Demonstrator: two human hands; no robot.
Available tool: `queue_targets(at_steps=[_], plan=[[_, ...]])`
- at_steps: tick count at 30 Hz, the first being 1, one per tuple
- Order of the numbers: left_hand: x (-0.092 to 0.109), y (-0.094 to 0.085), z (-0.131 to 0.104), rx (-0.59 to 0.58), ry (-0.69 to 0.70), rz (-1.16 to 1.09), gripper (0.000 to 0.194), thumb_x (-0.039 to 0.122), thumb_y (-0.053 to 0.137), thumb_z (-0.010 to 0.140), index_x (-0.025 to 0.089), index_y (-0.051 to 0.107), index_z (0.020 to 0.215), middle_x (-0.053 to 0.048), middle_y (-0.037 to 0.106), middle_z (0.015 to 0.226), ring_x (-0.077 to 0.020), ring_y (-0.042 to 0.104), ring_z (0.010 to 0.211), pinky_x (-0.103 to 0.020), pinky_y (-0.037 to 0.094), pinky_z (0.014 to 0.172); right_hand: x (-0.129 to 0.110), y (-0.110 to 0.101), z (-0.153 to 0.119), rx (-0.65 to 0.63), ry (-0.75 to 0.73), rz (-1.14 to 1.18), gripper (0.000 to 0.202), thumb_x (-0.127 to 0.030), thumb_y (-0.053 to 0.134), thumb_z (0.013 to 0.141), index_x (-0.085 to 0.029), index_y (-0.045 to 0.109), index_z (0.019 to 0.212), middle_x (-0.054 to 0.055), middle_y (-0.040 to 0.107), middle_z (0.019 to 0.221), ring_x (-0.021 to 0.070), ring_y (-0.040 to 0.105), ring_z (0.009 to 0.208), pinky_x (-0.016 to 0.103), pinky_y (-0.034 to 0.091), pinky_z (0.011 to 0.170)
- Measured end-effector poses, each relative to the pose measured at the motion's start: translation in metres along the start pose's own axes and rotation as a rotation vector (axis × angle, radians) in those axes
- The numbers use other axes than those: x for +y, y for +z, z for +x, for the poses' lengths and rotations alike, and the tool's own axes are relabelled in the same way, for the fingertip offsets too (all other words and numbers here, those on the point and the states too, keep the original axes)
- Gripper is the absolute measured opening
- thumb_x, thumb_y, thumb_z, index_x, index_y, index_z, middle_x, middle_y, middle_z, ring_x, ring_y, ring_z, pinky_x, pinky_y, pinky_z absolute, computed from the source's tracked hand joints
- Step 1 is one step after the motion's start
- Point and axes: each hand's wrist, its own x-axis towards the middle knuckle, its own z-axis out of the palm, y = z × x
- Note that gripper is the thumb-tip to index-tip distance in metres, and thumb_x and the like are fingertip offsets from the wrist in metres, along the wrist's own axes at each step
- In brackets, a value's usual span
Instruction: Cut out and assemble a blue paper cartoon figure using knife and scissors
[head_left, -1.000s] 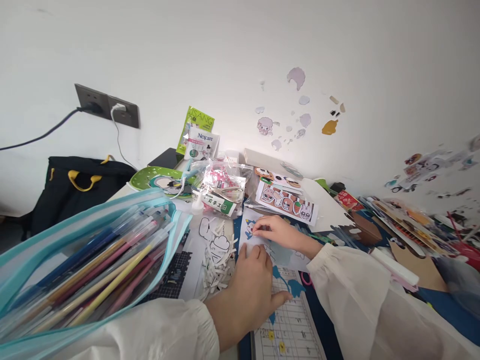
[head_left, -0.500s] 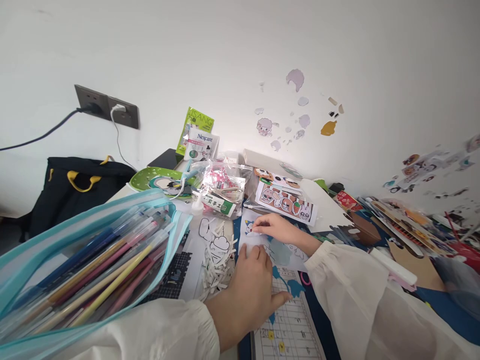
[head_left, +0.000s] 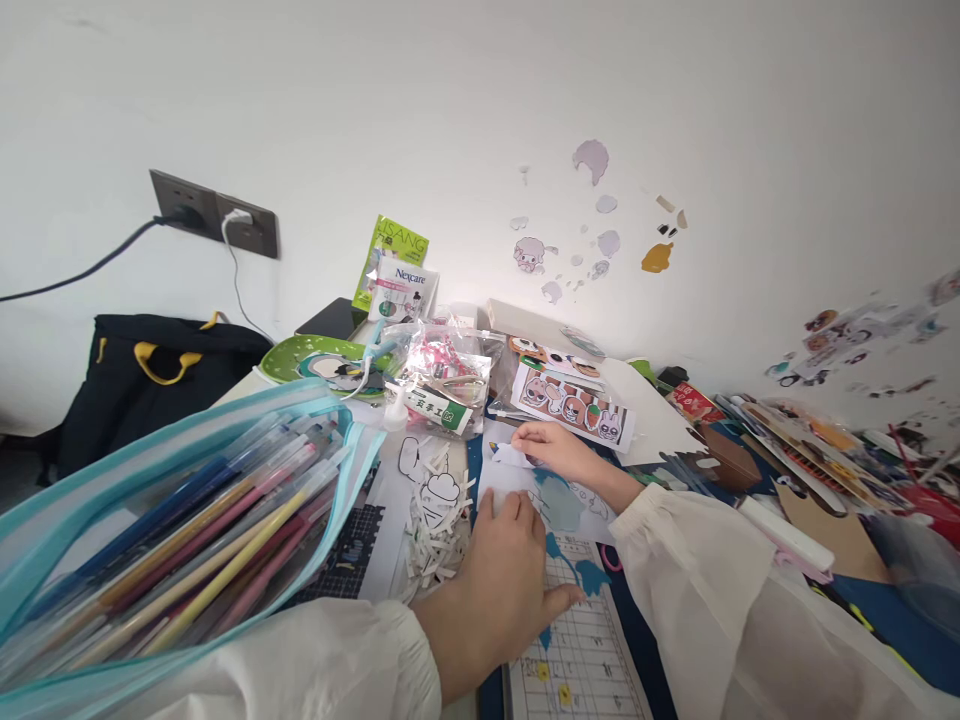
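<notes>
My left hand [head_left: 499, 580] lies flat on a white sheet [head_left: 499, 480], fingers pointing away from me and thumb spread to the right. Past its fingertips, my right hand [head_left: 547, 450] has fingers bent together at a small cut-out with blue parts [head_left: 510, 455], which seems to lift from the sheet. Teal shapes [head_left: 561, 505] show just right of the hands. Under the left palm and thumb runs a printed grid page [head_left: 592, 650] with small yellow marks. Left of the hand sits a heap of white paper strips [head_left: 435, 550].
A clear pouch of pens [head_left: 225, 540] fills the left front. Behind the hands lie a plastic bag [head_left: 442, 370] and a sticker strip [head_left: 574, 405]. A green tray [head_left: 322, 365] stands back left, a black bag [head_left: 165, 390] beyond it. Papers and a white tube [head_left: 787, 530] crowd the right.
My right hand has shifted slightly right and up, and the blue-marked cut-out has tilted, its picture now less visible. My left hand has stayed in place.
</notes>
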Motion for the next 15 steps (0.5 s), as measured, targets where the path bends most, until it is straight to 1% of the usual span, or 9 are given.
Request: queue_targets(at_steps=[8, 15], plan=[[-0.0009, 0.0021, 0.0004, 0.012, -0.007, 0.008, 0.073, 0.061, 0.042, 0.092, 0.001, 0.055, 0.131, -0.024, 0.054, 0.138, -0.0349, 0.046, 0.127, -0.056, 0.028, 0.113, 0.0037, 0.0030, 0.0026, 0.075, 0.019, 0.064, 0.031, -0.032, 0.059, 0.094, -0.016, 0.058, 0.121, 0.008, 0.062, 0.120, 0.0220, 0.064, 0.100, 0.042, 0.055, 0.083], [-0.0009, 0.0013, -0.0009, 0.013, -0.004, 0.017, 0.073, 0.061, 0.034, 0.094, 0.002, 0.055, 0.131, -0.023, 0.053, 0.139, -0.0343, 0.045, 0.129, -0.055, 0.029, 0.113, 0.0068, 0.0091, 0.0067, 0.146, 0.052, 0.092, 0.032, -0.032, 0.059, 0.094, -0.016, 0.058, 0.121, 0.008, 0.062, 0.121, 0.0222, 0.064, 0.100, 0.043, 0.055, 0.084]])
